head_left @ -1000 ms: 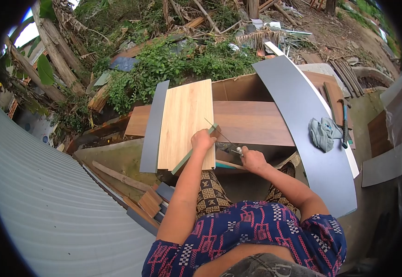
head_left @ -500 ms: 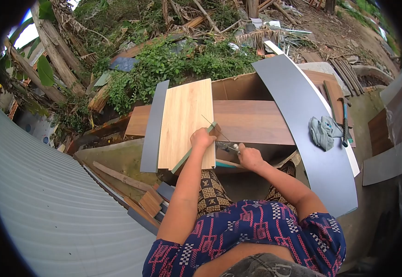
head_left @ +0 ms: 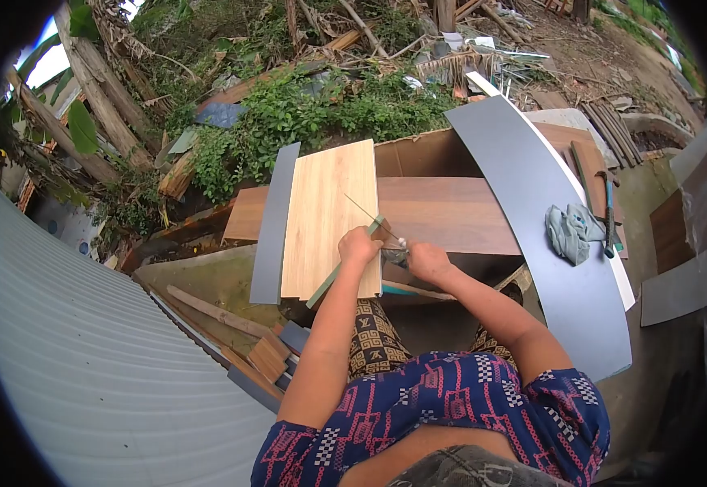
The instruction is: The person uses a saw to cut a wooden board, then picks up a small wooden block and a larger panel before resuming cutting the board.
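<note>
On your right lies the big gray board (head_left: 524, 187). The brown board (head_left: 451, 213) shows bare between it and your pale board (head_left: 321, 195), so there's open room. The green strip (head_left: 325, 284) slants across the pale board, its far end by the right edge; your left hand's (head_left: 357, 245) grip pinches it. Your right hand's (head_left: 431, 261) grip wraps the thin blade's (head_left: 362, 208) end.

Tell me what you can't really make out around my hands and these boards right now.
All in the head view:
1. Thin-bladed tool: its handle is mostly hidden by the right hand; the blade is too fine to show any teeth.
2. Green strip: part is covered by the left hand.
3. Brown plank: part is hidden under the light wood-grain plank.
4. Crumpled gray cloth: folds hide its full shape.
</note>
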Motion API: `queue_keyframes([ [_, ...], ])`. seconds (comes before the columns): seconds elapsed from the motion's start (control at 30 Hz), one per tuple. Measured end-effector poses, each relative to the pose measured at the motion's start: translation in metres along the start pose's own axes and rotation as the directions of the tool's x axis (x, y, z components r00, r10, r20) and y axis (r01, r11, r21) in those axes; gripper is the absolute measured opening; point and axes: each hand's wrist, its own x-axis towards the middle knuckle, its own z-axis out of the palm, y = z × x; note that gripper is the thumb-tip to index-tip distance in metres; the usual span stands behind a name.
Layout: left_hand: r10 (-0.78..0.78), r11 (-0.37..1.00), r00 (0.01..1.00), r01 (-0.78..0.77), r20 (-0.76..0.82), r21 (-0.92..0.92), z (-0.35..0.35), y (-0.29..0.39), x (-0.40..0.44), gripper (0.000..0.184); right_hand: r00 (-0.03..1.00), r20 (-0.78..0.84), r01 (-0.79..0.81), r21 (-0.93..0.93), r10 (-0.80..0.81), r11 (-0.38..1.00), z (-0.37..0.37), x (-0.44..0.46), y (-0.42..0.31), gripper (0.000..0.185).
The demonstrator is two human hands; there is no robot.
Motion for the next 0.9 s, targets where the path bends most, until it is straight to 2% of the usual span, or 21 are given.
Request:
queue_keyframes([
  [0.2, -0.037, 0.999, 0.999, 0.037, 0.017, -0.015, -0.001, 0.001, 0.004, 0.040, 1.000, -0.008, 0.030, 0.010, -0.030, 0.999, 0.000, 0.023, -0.015, 0.022],
  [0.47, -0.051, 0.999, 0.998, 0.051, 0.032, -0.018, -0.007, 0.001, 0.003, 0.043, 1.000, 0.029, -0.008, -0.053, 0.009, 0.999, -0.019, -0.067, 0.031, 0.020],
  [0.57, -0.036, 0.999, 0.999, 0.036, 0.020, -0.012, -0.006, 0.001, 0.002, 0.043, 1.000, 0.017, 0.007, -0.053, -0.006, 0.999, -0.017, -0.075, 0.032, 0.019],
  [0.7, -0.015, 1.000, 1.000, 0.015, -0.003, -0.017, -0.002, 0.000, 0.003, 0.040, 1.000, 0.030, 0.000, -0.040, 0.001, 0.999, -0.016, -0.057, 0.019, 0.020],
  [0.8, -0.002, 1.000, 1.000, 0.002, -0.030, -0.014, 0.004, -0.002, 0.001, 0.038, 0.999, 0.026, 0.031, -0.020, -0.031, 0.999, -0.008, -0.013, 0.002, 0.022],
  [0.9, -0.002, 1.000, 0.999, 0.001, -0.040, -0.019, 0.002, 0.001, -0.002, 0.037, 0.999, 0.042, -0.009, 0.007, 0.008, 1.000, -0.004, 0.028, -0.017, 0.024],
])
